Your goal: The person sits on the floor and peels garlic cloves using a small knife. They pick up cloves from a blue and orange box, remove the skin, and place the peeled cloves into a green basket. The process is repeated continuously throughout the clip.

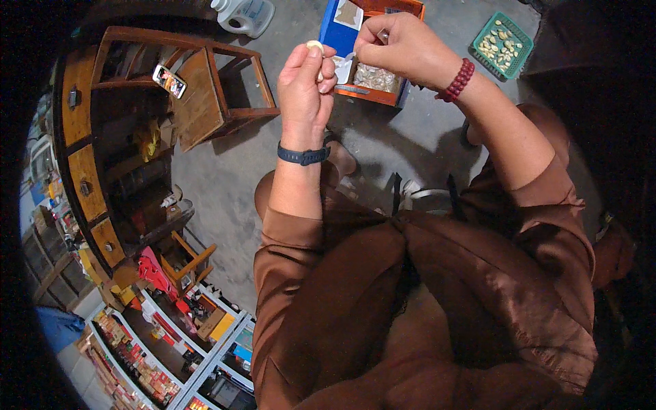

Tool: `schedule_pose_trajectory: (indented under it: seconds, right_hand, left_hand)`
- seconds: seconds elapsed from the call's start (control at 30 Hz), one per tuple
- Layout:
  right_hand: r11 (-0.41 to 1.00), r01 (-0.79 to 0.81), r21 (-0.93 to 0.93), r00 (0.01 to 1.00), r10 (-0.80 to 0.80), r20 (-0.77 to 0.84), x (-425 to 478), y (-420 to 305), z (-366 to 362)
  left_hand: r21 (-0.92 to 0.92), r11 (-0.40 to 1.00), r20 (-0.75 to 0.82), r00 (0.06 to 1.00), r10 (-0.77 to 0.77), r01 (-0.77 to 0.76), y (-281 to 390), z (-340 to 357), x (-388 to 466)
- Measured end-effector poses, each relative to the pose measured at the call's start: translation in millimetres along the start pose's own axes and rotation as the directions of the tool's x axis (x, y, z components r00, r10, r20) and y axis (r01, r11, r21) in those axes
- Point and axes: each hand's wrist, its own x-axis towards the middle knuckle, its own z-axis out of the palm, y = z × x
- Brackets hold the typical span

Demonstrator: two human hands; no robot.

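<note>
My left hand [307, 77], with a dark band at the wrist, pinches a pale clove [314, 46], apparently garlic, between thumb and fingers. Another pale bit shows among its curled fingers. My right hand [392, 48], with a red bead bracelet [457, 81], is just to the right, its fingertips pinched on a thin whitish piece of peel [350, 56]. Below both hands, an orange and blue box [376, 95] stands on the floor. Whitish cloves or peels [376, 77] lie in it, and my right hand hides part of it.
A green plastic basket [523, 56] of pale cloves [499, 47] sits at upper right. To the left, a phone [169, 81] lies on a wooden stool [197, 105] near a drawer cabinet [87, 184]. A plastic jug [248, 15] stands beyond. Stocked shelves [205, 361] are at lower left.
</note>
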Motion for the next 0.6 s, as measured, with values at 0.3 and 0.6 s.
schedule_pose_trajectory:
  seconds: [0.3, 0.6]
  right_hand:
    - [0.934, 0.173, -0.314, 0.961, -0.229, -0.152, 7, 19, 14]
    - [0.961, 0.2, -0.189, 0.971, -0.221, -0.096, 5, 8, 6]
  left_hand:
    - [0.269, 0.963, 0.094, 0.996, -0.007, -0.019, -8, 9, -7]
    - [0.387, 0.918, 0.139, 0.99, 0.029, -0.081, -9, 10, -8]
